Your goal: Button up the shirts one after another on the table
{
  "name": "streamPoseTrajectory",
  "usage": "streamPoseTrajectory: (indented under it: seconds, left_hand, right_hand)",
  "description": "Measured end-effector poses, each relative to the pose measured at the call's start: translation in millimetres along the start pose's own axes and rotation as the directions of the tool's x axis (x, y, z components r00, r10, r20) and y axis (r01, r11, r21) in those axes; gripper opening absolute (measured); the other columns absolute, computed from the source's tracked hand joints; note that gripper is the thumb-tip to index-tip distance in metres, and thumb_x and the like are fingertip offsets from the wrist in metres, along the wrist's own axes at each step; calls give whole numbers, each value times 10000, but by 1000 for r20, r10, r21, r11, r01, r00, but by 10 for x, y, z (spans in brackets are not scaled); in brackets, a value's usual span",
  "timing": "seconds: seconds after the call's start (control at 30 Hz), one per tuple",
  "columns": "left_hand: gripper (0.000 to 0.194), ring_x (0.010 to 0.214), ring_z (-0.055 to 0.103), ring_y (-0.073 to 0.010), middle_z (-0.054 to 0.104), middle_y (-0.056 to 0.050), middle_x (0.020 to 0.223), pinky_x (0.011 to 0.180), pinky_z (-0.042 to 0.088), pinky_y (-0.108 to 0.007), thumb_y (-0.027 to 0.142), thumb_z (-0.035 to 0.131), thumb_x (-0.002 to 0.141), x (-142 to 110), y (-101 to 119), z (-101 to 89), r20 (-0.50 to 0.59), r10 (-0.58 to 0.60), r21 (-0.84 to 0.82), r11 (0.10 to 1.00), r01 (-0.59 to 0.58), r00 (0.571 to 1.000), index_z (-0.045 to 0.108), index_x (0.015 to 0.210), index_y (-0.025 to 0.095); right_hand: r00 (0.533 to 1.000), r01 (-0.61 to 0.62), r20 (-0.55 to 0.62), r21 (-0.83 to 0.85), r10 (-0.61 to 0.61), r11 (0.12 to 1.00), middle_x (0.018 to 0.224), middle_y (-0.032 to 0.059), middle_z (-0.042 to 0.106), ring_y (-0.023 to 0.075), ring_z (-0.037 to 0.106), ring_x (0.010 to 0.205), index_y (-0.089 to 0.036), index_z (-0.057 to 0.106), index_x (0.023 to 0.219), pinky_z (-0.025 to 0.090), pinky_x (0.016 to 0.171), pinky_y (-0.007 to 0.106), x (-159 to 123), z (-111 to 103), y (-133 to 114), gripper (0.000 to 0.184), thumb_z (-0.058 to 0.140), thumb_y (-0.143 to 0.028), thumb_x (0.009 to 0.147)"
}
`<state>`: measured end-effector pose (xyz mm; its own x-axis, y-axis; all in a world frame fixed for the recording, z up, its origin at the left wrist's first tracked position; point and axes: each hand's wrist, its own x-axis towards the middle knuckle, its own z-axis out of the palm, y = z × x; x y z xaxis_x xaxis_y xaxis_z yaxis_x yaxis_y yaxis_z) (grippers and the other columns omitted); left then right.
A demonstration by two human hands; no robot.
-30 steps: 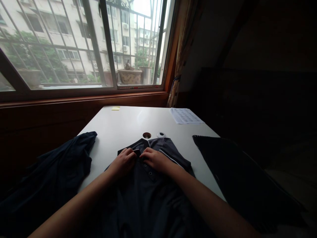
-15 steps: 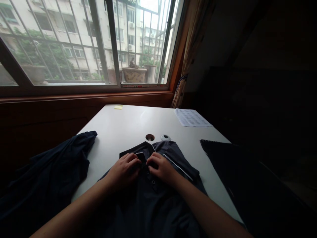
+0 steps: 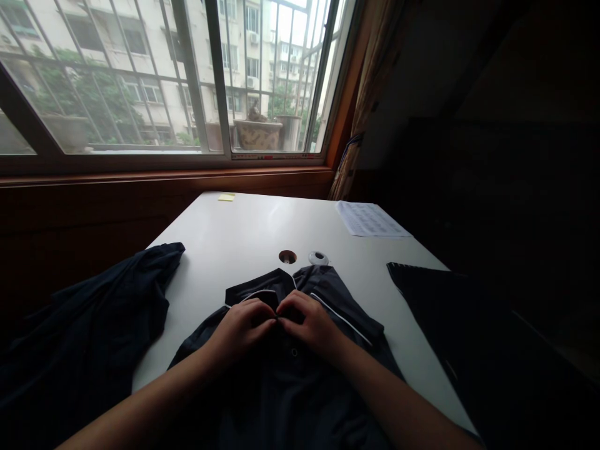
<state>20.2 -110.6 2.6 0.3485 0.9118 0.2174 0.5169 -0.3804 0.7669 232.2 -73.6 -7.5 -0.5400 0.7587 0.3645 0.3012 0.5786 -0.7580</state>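
Observation:
A dark polo shirt [image 3: 328,294] with white piping on its collar lies flat on the white table [image 3: 244,231] in front of me. My left hand [image 3: 241,328] and my right hand [image 3: 307,322] meet at the shirt's button placket just below the collar. Both have their fingers curled and pinched on the placket fabric. One small button shows just below my right hand's fingers.
A dark garment [image 3: 94,325] hangs over the table's left edge and another dark cloth [image 3: 450,312] lies at the right. A cable hole [image 3: 287,256] and its white cap [image 3: 318,257] sit beyond the collar. A printed sheet [image 3: 370,219] and a yellow note [image 3: 226,197] lie farther back under the window.
My hands have drawn closer together on the placket, fingertips now touching. The view has shifted slightly, so the shirt sits lower in the picture.

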Motion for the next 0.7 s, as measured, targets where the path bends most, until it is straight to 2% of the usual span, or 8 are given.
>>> streamPoseTrajectory:
  seconds: [0.13,0.2,0.3,0.43,0.53,0.63,0.7]
  left_hand:
    - [132,828,634,-177,687,-31,908,721,484,-271,308,638,901,35,-25,8,32,-23,-8,1000,24,999,695,910,189]
    - [133,813,627,-179,682,-35,887,717,479,-274,297,630,895,41,-24,12,38,-21,-9,1000,22,999,688,881,178]
    - [172,799,623,-186,684,-41,873,714,480,-277,328,625,890,49,-6,-17,58,-67,-51,996,70,996,688,872,169]
    - [270,811,626,-198,695,-46,883,706,486,-271,419,609,898,61,14,-103,125,-188,-195,958,210,974,702,919,167]
    - [305,813,622,-194,697,-42,896,707,480,-265,451,617,893,70,-1,-152,172,-248,-288,913,290,953,709,954,167]
    - [309,803,608,-185,688,-35,884,702,466,-258,453,640,877,78,-36,-165,195,-273,-330,886,325,942,710,954,162]
    - [316,802,602,-181,681,-33,872,704,460,-255,457,651,869,80,-59,-159,201,-272,-357,874,330,941,707,945,156]
  right_hand:
    - [999,42,-19,88,-41,995,982,-3,663,154,628,856,-263,596,1174,512,800,290,-17,14,-8,437,665,-60,793]
    - [997,72,-38,117,-68,991,1044,12,643,149,633,869,-269,572,1212,531,831,302,-17,23,-9,468,605,-31,809]
    - [992,98,-91,116,-88,988,1087,42,587,161,630,909,-257,585,1137,555,833,314,-14,16,-16,361,565,-52,841]
    - [983,105,-157,21,-101,994,999,40,562,166,602,835,-238,582,961,554,757,306,-30,-31,-50,154,595,-119,864]
    - [987,114,-108,-41,-118,993,967,30,558,152,584,784,-236,591,941,530,729,295,-49,-53,-91,123,611,-136,873]
    - [990,138,-24,-108,-141,985,975,34,569,181,590,884,-242,618,967,517,801,319,-52,-48,-117,132,674,-184,862]
    - [990,139,-11,-144,-143,980,990,41,580,200,586,936,-243,622,993,509,836,336,-46,-38,-120,165,710,-228,854]
